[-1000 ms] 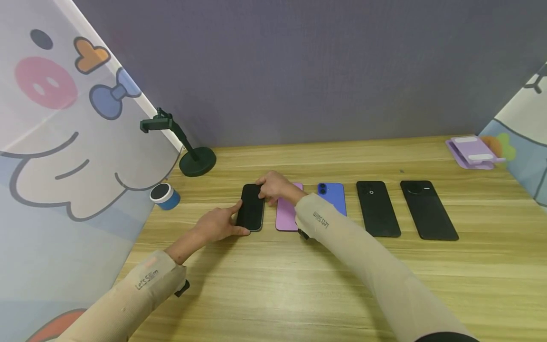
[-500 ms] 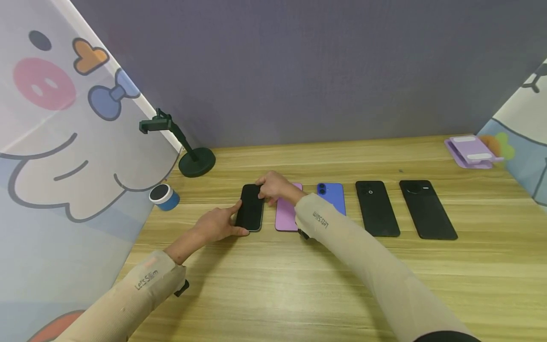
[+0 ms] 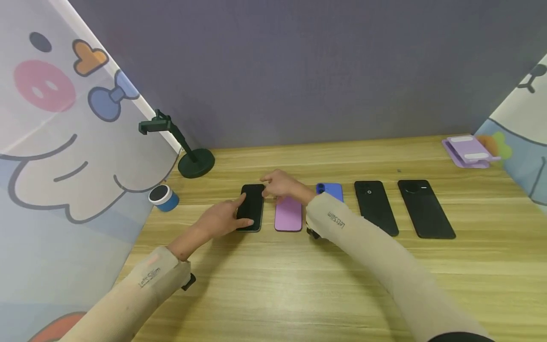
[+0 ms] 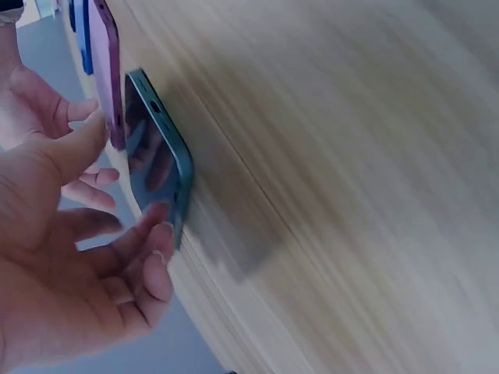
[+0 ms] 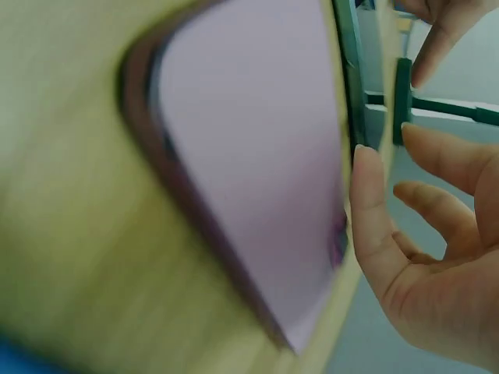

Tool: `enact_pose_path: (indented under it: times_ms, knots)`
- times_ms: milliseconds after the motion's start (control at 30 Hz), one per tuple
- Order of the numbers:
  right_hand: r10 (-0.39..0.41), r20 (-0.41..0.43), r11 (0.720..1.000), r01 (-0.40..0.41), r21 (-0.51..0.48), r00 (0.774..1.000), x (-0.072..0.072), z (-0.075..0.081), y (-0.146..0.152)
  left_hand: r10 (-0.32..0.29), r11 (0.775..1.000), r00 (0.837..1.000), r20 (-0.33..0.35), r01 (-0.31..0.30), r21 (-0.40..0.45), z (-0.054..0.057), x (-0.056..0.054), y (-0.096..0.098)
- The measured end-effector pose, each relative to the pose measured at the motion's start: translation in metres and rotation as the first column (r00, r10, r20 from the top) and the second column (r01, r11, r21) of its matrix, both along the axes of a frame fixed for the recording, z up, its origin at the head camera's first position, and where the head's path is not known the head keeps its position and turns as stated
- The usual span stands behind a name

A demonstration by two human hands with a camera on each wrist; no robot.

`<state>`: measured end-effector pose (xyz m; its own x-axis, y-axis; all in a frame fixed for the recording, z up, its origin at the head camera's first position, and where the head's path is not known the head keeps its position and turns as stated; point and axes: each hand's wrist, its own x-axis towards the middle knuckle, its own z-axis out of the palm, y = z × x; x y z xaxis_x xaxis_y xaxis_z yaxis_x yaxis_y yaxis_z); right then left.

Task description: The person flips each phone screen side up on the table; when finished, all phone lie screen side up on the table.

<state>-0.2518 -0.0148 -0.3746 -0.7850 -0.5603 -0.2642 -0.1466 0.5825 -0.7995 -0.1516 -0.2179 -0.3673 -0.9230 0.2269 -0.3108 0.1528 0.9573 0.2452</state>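
Note:
A phone (image 3: 253,209) with a dark screen lies face up on the wooden table. My left hand (image 3: 219,221) is at its left side, thumb and forefinger reaching over the screen with a gap between them. The left wrist view shows the phone's green edge (image 4: 185,160) and the hand's loosely bent fingers near it, not gripping. My right hand (image 3: 283,184) hovers by the phone's upper right corner, over the top of a pink phone (image 3: 288,216). In the right wrist view its thumb and fingers are spread, holding nothing.
To the right lie a blue phone (image 3: 330,190), partly under my right sleeve, and two black phones (image 3: 376,206). A dark green phone stand (image 3: 196,164) and a blue-and-white jar (image 3: 164,197) are at the left. A purple folding stand (image 3: 470,152) sits back right.
My left thumb has come off the phone's bottom edge and moved up over the screen. My right hand has shifted slightly right, away from the phone's corner. The phone stays in place.

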Motion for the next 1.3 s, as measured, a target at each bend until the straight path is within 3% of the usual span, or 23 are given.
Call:
enact_pose_path:
  times_ms: [100, 233, 333, 500, 667, 800, 1133, 1300]
  knots:
    - [-0.004, 0.005, 1.0, 0.004, 0.012, 1.0, -0.003, 0.008, 0.017, -0.025, 0.996, 0.998, -0.051, 0.029, 0.083, 0.002, -0.004, 0.011]
    - [-0.001, 0.01, 0.998, 0.001, 0.056, 1.0, -0.006, 0.014, 0.038, -0.086, 0.974, 0.993, -0.081, 0.101, 0.204, 0.0, -0.007, 0.025]
    - [-0.01, 0.022, 0.994, 0.007, 0.107, 1.0, -0.008, 0.013, 0.05, -0.146, 0.961, 0.986, -0.085, 0.162, 0.224, -0.003, -0.007, 0.035]
    - [-0.04, 0.025, 0.986, 0.035, 0.161, 0.999, -0.009, 0.007, 0.06, -0.218, 0.966, 0.966, -0.136, 0.233, 0.11, -0.01, -0.004, 0.051]
    - [-0.053, 0.0, 0.978, 0.052, 0.202, 0.999, -0.005, 0.005, 0.062, -0.238, 0.971, 0.957, -0.165, 0.234, -0.046, -0.016, -0.001, 0.062]
    - [-0.048, -0.033, 0.968, 0.055, 0.244, 0.998, 0.0, 0.005, 0.062, -0.248, 0.966, 0.954, -0.17, 0.23, -0.121, -0.017, 0.002, 0.067]
    - [-0.024, -0.142, 0.947, 0.068, 0.315, 0.99, 0.012, 0.006, 0.06, -0.271, 0.956, 0.943, -0.193, 0.24, -0.169, -0.021, 0.004, 0.07]
    - [0.011, -0.146, 0.946, 0.037, 0.323, 0.989, 0.011, 0.006, 0.061, -0.279, 0.952, 0.939, -0.199, 0.243, -0.189, -0.024, 0.003, 0.071]
